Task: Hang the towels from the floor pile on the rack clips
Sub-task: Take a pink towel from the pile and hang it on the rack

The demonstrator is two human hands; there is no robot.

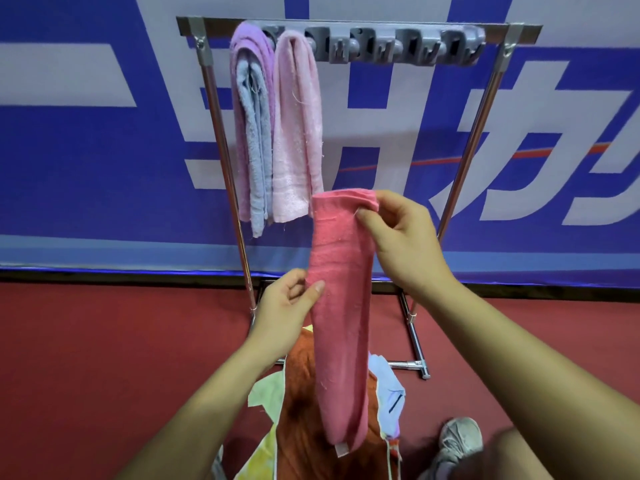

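Nearest us, the floor pile point(304, 393) sits at the foot of the rack point(221, 21). Before it we hold the coral towel point(341, 289) folded narrow, our right hand point(401, 244) pinching its top fold and our left hand point(287, 303) pinching its edge, likely to fit a free clip point(375, 46).

Right clips point(377, 46) free; hung towels point(298, 133) block left.

Your right hand point(398, 233) pinches the top of the coral towel point(341, 306) while your left hand point(291, 303) grips its edge lower down. Two towels (lilac point(249, 133), pink point(298, 133)) hang from the rack clips point(398, 46).
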